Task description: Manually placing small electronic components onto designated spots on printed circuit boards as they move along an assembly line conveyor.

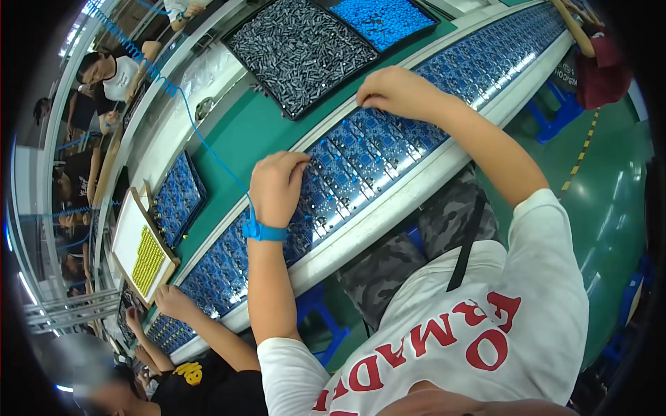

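Note:
A long row of blue circuit boards (378,156) lies edge to edge along the line in front of me, dotted with small parts. My left hand (272,184) hovers over the boards' far edge, fingertips pinched together; a blue wrist strap (266,231) with a coiled cord circles that wrist. Further right, my right hand (402,95) is also pinched above the boards, near the corner of a tray of dark cylindrical components (302,55). Whatever is between the fingertips of either hand is too small or hidden to make out.
Bright blue components (388,21) fill a tray at the back. To the left stand a stack of blue boards (179,197) and a frame holding yellow parts (149,260). A co-worker's hand (177,304) reaches over the line at lower left. Other people sit across and at far right.

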`<action>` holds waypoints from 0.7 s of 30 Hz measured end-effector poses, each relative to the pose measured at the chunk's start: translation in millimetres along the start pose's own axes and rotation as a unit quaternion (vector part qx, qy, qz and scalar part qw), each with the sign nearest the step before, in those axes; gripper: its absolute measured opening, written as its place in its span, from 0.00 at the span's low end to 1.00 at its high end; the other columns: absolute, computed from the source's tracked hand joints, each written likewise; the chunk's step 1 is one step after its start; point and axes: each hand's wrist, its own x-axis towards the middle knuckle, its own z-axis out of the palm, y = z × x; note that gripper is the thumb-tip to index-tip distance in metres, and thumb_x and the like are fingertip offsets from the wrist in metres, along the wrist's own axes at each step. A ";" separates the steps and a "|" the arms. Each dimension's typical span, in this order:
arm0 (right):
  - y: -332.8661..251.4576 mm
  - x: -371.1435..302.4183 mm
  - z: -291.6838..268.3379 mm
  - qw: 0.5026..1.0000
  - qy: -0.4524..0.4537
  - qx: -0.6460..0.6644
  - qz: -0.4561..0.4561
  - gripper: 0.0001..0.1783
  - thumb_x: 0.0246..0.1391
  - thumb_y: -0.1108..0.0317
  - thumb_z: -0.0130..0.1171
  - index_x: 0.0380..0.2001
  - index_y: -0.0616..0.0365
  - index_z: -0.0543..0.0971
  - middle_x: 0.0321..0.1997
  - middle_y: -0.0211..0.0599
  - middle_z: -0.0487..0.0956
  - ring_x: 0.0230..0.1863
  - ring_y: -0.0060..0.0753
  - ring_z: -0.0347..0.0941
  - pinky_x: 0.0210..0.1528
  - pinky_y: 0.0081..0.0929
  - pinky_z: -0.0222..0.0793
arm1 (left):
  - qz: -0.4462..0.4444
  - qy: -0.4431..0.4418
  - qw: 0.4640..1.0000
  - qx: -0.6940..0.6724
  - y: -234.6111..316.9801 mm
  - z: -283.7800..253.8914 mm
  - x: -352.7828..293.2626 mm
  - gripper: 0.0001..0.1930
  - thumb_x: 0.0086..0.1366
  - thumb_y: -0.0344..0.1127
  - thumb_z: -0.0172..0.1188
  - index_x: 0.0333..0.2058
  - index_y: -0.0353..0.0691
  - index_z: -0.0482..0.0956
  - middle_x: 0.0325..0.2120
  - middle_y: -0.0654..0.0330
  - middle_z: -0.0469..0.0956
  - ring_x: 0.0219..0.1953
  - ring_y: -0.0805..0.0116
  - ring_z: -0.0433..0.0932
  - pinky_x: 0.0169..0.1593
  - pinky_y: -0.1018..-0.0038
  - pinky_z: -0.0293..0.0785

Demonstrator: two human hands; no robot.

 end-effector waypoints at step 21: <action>2.7 -1.4 21.3 0.998 0.043 -0.020 0.044 0.03 0.54 0.73 0.62 0.33 0.57 0.79 0.33 0.38 0.78 0.40 0.46 0.77 0.41 0.39 0.72 | -0.021 0.035 0.999 0.002 -3.7 -0.4 3.6 0.05 0.62 0.29 0.62 0.36 0.41 0.85 0.34 0.57 0.83 0.37 0.53 0.81 0.46 0.63 0.74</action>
